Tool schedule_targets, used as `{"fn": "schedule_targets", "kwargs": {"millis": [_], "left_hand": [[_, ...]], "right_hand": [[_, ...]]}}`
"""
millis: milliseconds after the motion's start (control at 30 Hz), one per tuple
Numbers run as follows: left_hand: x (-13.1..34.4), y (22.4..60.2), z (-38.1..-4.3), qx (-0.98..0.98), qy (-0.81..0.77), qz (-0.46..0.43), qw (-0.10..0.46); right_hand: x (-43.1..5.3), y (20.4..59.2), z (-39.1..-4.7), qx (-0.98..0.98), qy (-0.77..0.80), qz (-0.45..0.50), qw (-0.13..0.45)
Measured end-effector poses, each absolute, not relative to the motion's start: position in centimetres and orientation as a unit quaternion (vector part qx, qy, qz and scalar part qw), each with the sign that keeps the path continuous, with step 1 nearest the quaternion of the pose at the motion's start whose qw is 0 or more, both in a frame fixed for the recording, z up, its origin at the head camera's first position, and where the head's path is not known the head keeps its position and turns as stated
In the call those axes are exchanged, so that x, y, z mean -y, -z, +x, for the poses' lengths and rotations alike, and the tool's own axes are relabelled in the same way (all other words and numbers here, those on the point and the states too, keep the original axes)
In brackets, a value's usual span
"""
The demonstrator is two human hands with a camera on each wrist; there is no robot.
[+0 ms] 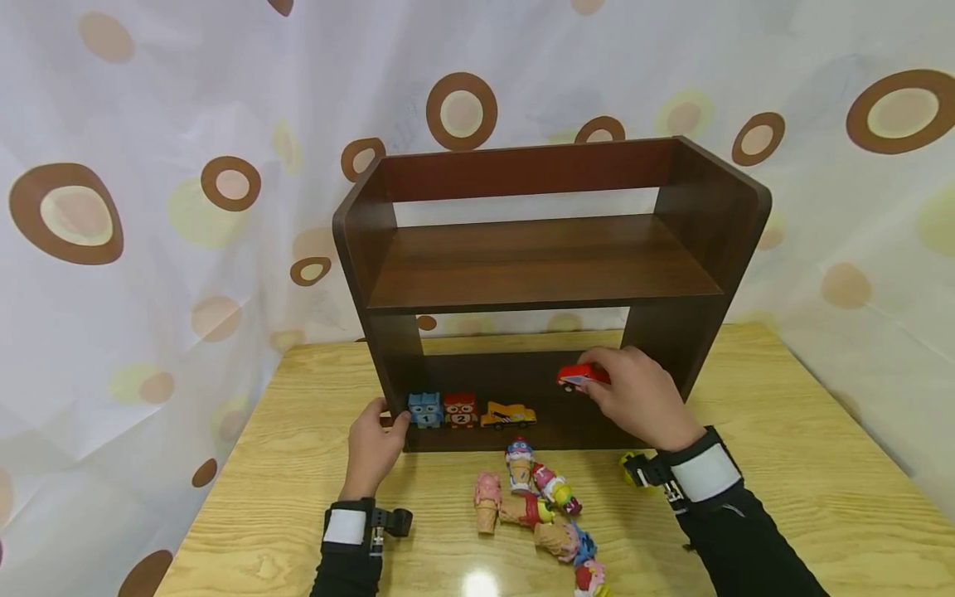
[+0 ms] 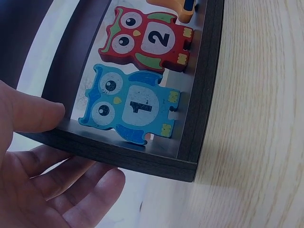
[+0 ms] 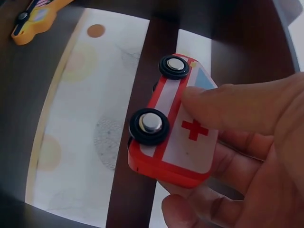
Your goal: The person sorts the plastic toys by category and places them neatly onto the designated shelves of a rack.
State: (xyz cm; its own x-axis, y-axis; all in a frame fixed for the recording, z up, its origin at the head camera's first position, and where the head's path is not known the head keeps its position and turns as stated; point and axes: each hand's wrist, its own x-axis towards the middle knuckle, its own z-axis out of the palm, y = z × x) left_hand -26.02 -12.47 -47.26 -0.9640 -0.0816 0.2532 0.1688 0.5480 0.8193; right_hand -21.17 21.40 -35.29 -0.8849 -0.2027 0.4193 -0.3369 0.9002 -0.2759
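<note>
My right hand (image 1: pixel 634 394) pinches a red and white toy ambulance (image 1: pixel 581 376) (image 3: pixel 173 126) just above the bottom board of the dark wooden shelf (image 1: pixel 545 274). On that board stand a blue owl block marked 1 (image 1: pixel 424 410) (image 2: pixel 130 107), a red owl block marked 2 (image 1: pixel 460 410) (image 2: pixel 147 40) and a yellow toy truck (image 1: pixel 507 414) (image 3: pixel 35 19). My left hand (image 1: pixel 375 444) (image 2: pixel 35 156) holds the shelf's lower left corner, thumb on the front edge beside the blue owl.
Several toy ice-cream cones (image 1: pixel 537 506) lie on the light wooden table (image 1: pixel 806 464) in front of the shelf. A yellow toy (image 1: pixel 634 466) sits partly hidden behind my right wrist. A spotted curtain (image 1: pixel 149 207) hangs behind. The upper shelf board (image 1: pixel 545 261) is bare.
</note>
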Motion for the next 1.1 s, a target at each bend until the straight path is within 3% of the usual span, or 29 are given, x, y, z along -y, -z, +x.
{"fn": "schedule_targets", "kwargs": {"millis": [733, 1100], "left_hand": [[12.4, 47.4, -26.1, 0.871, 0.474, -0.023, 0.129], [12.4, 47.4, -26.1, 0.87, 0.472, -0.024, 0.139]], "right_hand": [[-21.1, 39.3, -25.1, 0.958, -0.176, 0.169, 0.152], [-20.9, 42.0, -27.2, 0.97, -0.172, 0.148, 0.085]]}}
